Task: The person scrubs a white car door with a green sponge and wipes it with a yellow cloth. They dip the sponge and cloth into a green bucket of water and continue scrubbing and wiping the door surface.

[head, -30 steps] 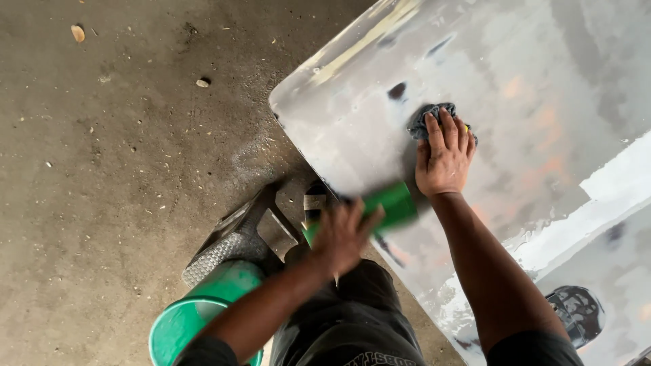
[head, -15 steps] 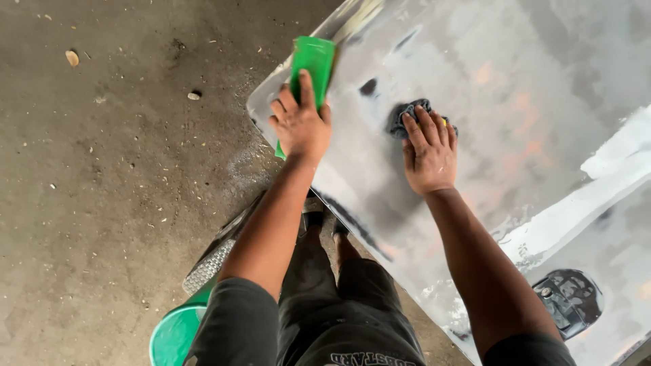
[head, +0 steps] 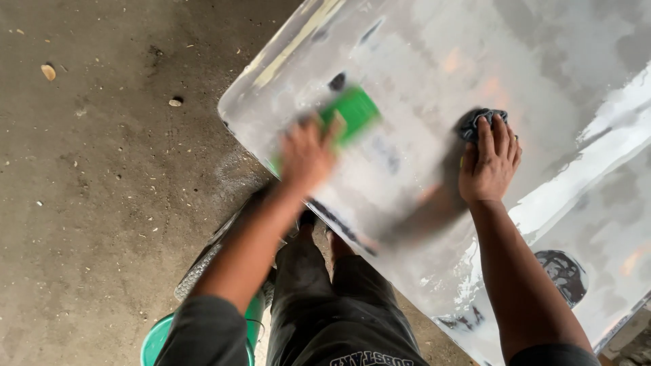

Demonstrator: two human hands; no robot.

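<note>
the left hand grips a green rectangular sponge on the glossy grey metal panel; the right hand presses a dark crumpled cloth flat.

Left hand (blurred) holds green sponge on grey panel; right hand presses dark cloth flat.

A grey concrete floor carries a large silvery panel, whose near-left corner points to the floor's bare stretch. A green bucket stands by the panel's near edge; pebbles lie scattered farther off.
</note>
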